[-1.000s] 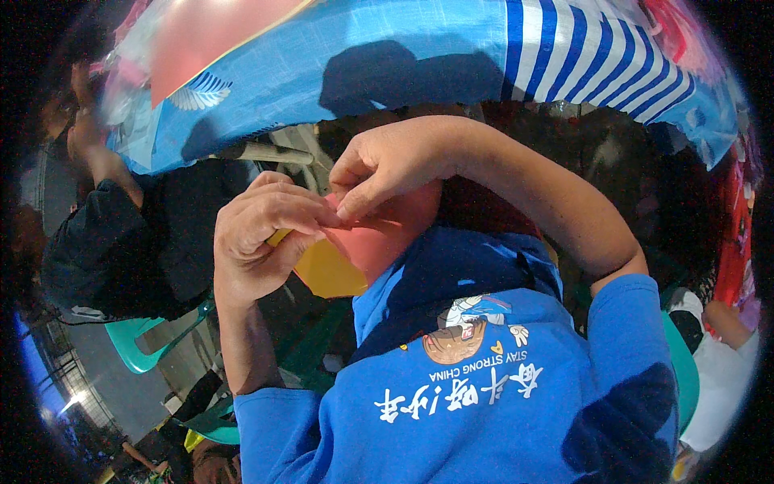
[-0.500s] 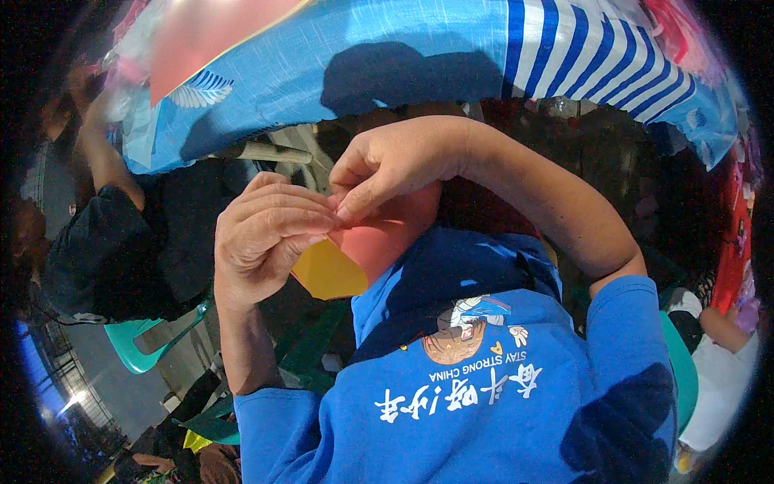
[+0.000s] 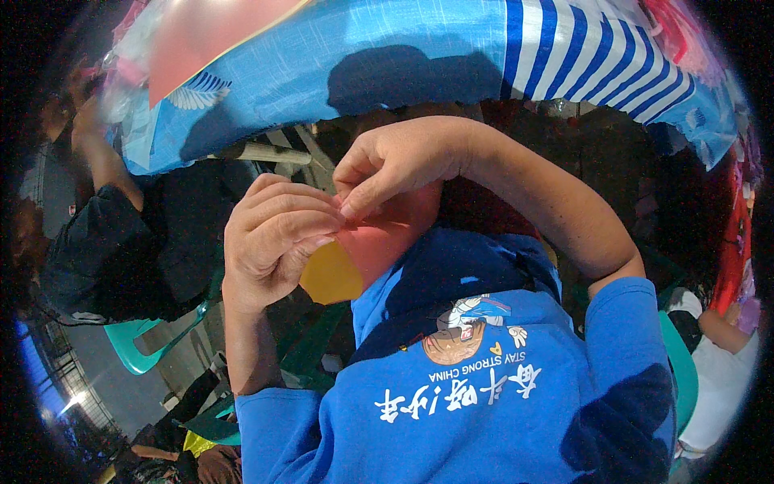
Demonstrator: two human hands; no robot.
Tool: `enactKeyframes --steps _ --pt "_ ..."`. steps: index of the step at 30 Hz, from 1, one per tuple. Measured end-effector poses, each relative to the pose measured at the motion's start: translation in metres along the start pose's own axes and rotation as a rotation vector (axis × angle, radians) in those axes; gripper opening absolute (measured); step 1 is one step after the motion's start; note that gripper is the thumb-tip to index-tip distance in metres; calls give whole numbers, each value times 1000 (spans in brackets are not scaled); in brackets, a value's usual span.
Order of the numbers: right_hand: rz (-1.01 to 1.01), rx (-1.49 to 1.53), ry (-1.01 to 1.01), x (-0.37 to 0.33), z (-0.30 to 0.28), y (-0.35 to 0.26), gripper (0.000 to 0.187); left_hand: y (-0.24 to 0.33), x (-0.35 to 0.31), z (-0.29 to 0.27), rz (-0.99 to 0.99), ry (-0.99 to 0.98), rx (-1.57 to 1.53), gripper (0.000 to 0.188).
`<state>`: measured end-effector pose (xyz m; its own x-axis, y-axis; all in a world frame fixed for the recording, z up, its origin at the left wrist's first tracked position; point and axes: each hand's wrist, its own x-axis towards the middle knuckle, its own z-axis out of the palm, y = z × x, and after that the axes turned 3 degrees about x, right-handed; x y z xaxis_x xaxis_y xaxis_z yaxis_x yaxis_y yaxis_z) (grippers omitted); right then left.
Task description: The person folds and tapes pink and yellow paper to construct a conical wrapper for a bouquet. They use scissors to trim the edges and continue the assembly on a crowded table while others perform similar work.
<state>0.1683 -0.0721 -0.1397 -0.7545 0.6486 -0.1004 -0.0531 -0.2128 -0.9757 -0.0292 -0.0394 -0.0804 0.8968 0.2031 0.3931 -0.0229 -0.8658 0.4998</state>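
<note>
"So, where's the piece, and how is it held?"

"The curved, flexible red-and-yellow sheet (image 3: 391,242) is up between both hands, in front of the person's short-sleeved blue cloth T-shirt (image 3: 516,427); I can't tell whether they touch. It's apart from the surface (image 3: 278,89), which has a shiny light-blue cover (image 3: 435,48) with navy-and-white stripes (image 3: 564,48). The left hand (image 3: 274,234) pinches the sheet's red edge between thumb and fingers. The right hand's (image 3: 399,161) grip presses thumb and forefinger together on that edge, just beside."

"What could go wrong?"

"I see no firm support underneath, so if either pinch loosened, the sheet might spring open or slip away. With the fingertips so close, an uneven pull could crease or tear the edge. The fingers also hide the exact spot, so a crooked join or fold there might go unnoticed."

"Any labels or writing?"

"None that I can see on the sheet. The shirt's chest carries large white brush-style characters (image 3: 459,393), a smaller line of white capitals (image 3: 477,367) and a cartoon figure (image 3: 451,347), all upside down from here. I can't make out any maker's mark."
</note>
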Motion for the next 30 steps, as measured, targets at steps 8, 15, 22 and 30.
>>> enactKeyframes --steps 8,15,22,30 --pt "-34 29 21 1 2 -6 27 3 2 -6 18 39 92 12" --pt "-37 -95 103 -3 -1 -18 24 5 8 -12 46 81 168 15" --pt "-69 -110 91 -1 -3 -10 24 3 3 -6 43 145 196 18" --pt "15 -95 130 11 2 -6 27 2 -19 -12 -9 133 515 24"
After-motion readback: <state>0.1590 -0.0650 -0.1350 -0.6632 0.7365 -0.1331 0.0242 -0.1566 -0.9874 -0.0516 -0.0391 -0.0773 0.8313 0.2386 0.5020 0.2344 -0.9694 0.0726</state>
